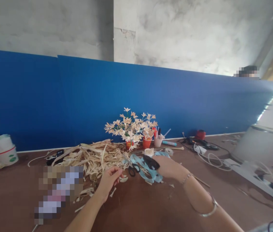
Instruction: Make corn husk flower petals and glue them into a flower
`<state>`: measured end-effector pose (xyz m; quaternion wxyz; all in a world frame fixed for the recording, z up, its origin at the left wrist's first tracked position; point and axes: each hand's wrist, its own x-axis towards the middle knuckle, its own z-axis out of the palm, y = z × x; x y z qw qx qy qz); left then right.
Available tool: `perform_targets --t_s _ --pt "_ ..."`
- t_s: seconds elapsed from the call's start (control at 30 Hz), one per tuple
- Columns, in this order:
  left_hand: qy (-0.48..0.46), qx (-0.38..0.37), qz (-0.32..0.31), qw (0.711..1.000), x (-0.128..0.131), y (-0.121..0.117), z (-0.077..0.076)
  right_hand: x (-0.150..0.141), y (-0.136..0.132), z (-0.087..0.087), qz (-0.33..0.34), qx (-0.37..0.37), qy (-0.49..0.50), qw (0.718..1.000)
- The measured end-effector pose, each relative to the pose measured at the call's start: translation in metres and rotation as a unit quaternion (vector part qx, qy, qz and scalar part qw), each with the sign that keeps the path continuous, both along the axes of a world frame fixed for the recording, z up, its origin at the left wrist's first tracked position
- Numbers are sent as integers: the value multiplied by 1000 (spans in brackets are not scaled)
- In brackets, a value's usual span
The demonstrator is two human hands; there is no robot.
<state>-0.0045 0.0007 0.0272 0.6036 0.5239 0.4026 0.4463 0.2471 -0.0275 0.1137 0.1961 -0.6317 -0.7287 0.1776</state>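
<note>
A small pale scrap (124,178) lay on the brown table (136,209), just beside the fingertips of the left hand (110,181); it looked like dried husk, very light and brittle, best taken by an edge between thumb and forefinger with little pressure. That hand's thumb and forefinger were drawn together, though I could not tell whether anything thin was pinched between them. A dark object (152,162) showed at the front of the right hand (166,166), too blurred to name; that hand's fingertips were hidden, so I could not tell whether they gripped it. Between the hands, black-handled scissors (133,169) appeared stiff and easily lifted by their loops, while the blue ribbon (154,176) beside them seemed soft, limp and perhaps slippery, safer held flat across its width. Beyond the left hand spread a husk pile (90,158), likely dry, springy and prone to splitting. Farther back, pale flowers (127,124) rose above red cups (147,142); their petals looked fragile, so holding by cup or stem would suit. A blue panel (78,100) stood behind everything.
</note>
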Motion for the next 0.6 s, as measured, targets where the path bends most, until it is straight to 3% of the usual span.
perform_targets --t_s 0.1,0.17,0.33,0.43,0.6 --pt "-21 0 -10 1000 1 -3 1 -22 -4 -3 68 89 91 990" --pt "-39 1 -28 999 1 -4 2 -43 1 -15 67 117 189 973" --pt "-63 -26 -74 995 1 -6 -1 -87 22 -59 36 42 388 920" --pt "-65 -36 -88 993 2 -6 -2 -94 29 -74 18 48 427 903" --pt "-59 -40 -67 995 4 -6 -3 -91 29 -81 25 94 403 910"
